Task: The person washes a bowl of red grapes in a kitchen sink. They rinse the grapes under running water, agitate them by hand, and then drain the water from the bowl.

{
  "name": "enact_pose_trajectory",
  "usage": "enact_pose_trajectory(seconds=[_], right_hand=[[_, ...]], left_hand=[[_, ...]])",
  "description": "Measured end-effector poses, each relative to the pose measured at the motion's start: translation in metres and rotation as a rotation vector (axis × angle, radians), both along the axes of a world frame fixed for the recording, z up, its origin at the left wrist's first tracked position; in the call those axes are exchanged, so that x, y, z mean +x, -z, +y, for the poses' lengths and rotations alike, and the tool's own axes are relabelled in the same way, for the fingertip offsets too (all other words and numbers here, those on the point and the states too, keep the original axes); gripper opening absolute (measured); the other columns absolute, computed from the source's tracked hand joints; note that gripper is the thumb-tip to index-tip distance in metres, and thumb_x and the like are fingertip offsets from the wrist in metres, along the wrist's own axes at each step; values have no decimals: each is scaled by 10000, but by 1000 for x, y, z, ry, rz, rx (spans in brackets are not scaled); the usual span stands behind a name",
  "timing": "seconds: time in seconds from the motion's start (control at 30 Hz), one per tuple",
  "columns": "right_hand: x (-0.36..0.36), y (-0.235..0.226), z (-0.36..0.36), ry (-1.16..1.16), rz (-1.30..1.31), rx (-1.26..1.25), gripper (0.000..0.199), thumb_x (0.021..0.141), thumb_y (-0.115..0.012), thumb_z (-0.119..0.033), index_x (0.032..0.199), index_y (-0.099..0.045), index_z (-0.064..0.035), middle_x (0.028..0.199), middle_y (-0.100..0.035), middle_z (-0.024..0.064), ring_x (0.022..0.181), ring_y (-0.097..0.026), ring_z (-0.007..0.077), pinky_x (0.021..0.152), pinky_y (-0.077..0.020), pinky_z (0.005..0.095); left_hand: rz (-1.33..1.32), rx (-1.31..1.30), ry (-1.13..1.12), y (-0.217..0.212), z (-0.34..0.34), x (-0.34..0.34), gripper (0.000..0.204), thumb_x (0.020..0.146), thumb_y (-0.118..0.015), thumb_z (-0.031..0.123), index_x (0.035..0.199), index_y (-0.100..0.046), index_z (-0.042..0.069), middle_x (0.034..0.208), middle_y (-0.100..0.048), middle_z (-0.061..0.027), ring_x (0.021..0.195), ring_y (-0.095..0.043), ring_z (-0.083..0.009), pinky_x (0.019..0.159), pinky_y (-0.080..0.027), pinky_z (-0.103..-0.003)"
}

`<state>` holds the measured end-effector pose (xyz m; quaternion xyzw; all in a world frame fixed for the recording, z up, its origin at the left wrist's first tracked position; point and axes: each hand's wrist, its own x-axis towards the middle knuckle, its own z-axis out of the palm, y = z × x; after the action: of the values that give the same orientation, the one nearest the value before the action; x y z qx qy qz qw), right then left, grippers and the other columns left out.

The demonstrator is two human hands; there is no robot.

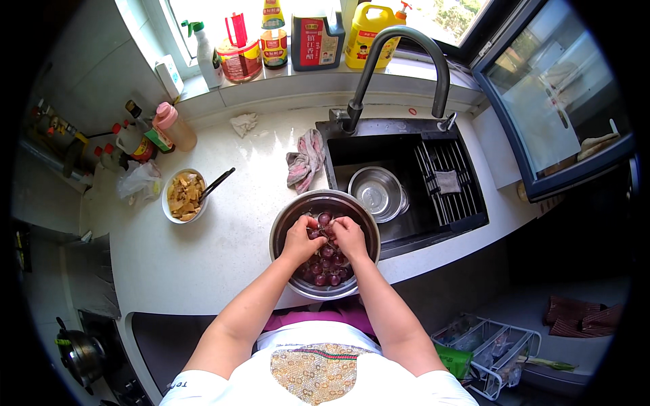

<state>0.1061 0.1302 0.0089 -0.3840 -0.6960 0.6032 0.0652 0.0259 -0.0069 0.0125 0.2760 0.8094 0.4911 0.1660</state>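
Half-curled, left hand (303,240) and right hand (348,239) are set about the upper end of the grapes (326,264), mid-frame; what is gripped cannot be told.

Bright window (443,17) beyond white countertop (223,260)

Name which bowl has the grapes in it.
The large metal bowl, with the left hand and right hand at the grapes. The smaller metal bowl stands in the sink; the white bowl holds other food and a dark utensil.
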Motion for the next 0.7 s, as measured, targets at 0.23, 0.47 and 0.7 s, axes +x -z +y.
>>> enact_pose_trajectory(seconds=[0.23, 0.47, 0.7], right_hand=[[5, -9, -9, -74, -20, 253, 256, 739, -695, -175, 965, -672, -55, 741, -662, 81, 676, -641, 178, 662, -506, 306], [-7, -41, -17, -233, -349, 494, 250, 710, -695, -257, 888, -689, -80, 757, -663, 118, 756, -651, 297, 741, -518, 389], [-16, -38, -15, -316, -75, 774, 273, 694, -699, -221, 936, -690, -94, 1011, -630, 114, 991, -591, 319, 898, -473, 403]], left_hand=[[-119, 35, -126, -3, 0, -1, 232, 723, -718, 76, 916, -603, 19, 857, -651, -135, 807, -641, -274, 765, -512, -358], [-44, 4, -50, 20, -6, -7, 101, 733, -653, 57, 829, -667, 30, 862, -672, -151, 799, -660, -287, 749, -517, -361], [-47, -8, -198, 7, -5, -4, 368, 664, -616, 47, 1030, -602, 7, 860, -671, -180, 876, -664, -313, 814, -518, -377]])
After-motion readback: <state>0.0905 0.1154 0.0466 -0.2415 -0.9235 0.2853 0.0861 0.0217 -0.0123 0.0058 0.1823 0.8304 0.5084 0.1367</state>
